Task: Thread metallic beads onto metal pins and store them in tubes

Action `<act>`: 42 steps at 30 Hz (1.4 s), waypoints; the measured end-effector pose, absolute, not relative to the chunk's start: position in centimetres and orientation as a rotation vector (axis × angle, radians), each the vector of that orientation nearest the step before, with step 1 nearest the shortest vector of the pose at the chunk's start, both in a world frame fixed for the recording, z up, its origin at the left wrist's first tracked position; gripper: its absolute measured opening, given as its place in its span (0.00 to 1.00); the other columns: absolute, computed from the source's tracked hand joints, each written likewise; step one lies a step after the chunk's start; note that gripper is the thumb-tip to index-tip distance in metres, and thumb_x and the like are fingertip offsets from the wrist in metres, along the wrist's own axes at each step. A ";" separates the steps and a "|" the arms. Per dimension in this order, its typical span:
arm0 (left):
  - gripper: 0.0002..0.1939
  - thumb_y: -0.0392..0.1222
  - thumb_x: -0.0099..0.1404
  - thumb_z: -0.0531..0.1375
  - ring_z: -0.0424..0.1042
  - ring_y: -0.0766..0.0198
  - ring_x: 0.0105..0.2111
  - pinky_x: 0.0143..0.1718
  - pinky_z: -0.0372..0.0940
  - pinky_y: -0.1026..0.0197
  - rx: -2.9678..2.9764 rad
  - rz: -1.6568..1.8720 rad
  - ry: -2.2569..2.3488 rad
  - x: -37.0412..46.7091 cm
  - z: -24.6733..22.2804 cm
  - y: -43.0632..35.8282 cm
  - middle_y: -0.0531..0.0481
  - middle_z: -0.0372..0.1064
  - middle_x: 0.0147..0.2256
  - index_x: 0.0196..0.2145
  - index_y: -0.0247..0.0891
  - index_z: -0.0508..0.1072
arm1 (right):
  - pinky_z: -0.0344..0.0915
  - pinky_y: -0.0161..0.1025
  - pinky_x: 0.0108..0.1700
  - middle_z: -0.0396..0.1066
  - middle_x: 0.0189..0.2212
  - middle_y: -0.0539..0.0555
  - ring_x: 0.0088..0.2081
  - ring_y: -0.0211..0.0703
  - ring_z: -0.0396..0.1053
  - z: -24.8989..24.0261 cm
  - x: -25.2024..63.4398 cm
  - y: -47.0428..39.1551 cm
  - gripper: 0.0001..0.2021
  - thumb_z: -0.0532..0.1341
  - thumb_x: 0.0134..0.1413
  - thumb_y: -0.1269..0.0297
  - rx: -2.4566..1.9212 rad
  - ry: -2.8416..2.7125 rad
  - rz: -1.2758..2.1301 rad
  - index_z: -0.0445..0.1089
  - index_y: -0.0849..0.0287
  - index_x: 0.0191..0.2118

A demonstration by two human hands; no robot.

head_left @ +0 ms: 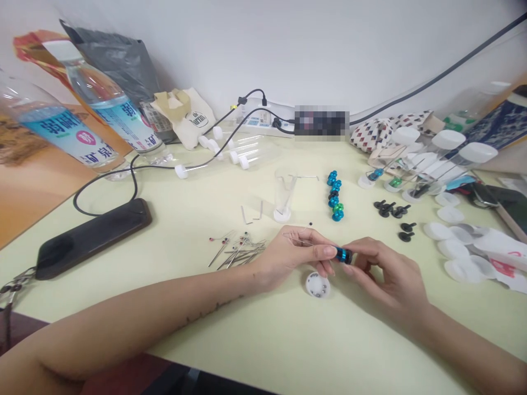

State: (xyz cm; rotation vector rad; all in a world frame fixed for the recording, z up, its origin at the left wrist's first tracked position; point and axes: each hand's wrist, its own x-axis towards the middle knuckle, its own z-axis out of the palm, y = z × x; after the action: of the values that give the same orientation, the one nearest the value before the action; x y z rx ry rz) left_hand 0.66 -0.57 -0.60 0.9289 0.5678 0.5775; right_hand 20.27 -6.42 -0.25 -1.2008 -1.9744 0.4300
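Note:
My left hand (294,255) pinches a small blue-and-black cylindrical part (343,255) between thumb and fingers. At its black end, the thumb and forefinger of my right hand (391,271) close on the same piece. A thin wire-like rod (298,240) sticks out leftward over my left hand; whether it joins the part is hidden. Just below my fingers sits a white round cap (317,285) with several tiny metallic bits in it. Beside my left wrist lies a loose pile of metal rods (236,252), some with small coloured ends.
A clear tube (284,197) stands upright behind my hands, near a row of blue and green knobs (335,195). Black knobs (389,208) and white caps (453,247) lie rightward. A phone (93,238), a cable (181,166) and water bottles (111,104) occupy the left.

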 end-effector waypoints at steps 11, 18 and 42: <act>0.12 0.45 0.58 0.65 0.71 0.68 0.23 0.30 0.66 0.64 0.939 0.565 0.562 0.6 -0.6 -0.6 0.49 0.74 0.24 0.33 0.32 0.76 | 0.60 0.29 0.19 0.69 0.30 0.50 0.19 0.30 0.62 -0.4 20.2 -6.5 0.10 0.59 0.57 0.70 -1.172 -1.947 0.461 0.63 0.56 0.45; 0.13 0.46 0.58 0.65 0.71 0.68 0.23 0.29 0.66 0.64 0.947 0.571 0.564 0.6 -0.5 -0.6 0.48 0.74 0.24 0.31 0.32 0.75 | 0.60 0.32 0.22 0.68 0.28 0.51 0.21 0.34 0.63 -0.3 20.8 -6.3 0.08 0.52 0.64 0.63 -1.164 -1.976 0.520 0.66 0.57 0.42; 0.13 0.46 0.58 0.65 0.71 0.69 0.23 0.30 0.65 0.65 0.947 0.609 0.584 0.7 -0.4 -0.6 0.49 0.72 0.26 0.30 0.31 0.74 | 0.61 0.35 0.22 0.70 0.30 0.54 0.21 0.37 0.63 -0.6 21.3 -6.4 0.22 0.43 0.66 0.49 -1.148 -1.892 0.680 0.65 0.58 0.48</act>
State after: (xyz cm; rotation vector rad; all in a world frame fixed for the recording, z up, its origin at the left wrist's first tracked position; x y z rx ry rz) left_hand 0.67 -0.62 -0.45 0.9472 0.5845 0.6088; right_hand 21.33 -6.37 -0.59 -1.1478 -1.8920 0.6799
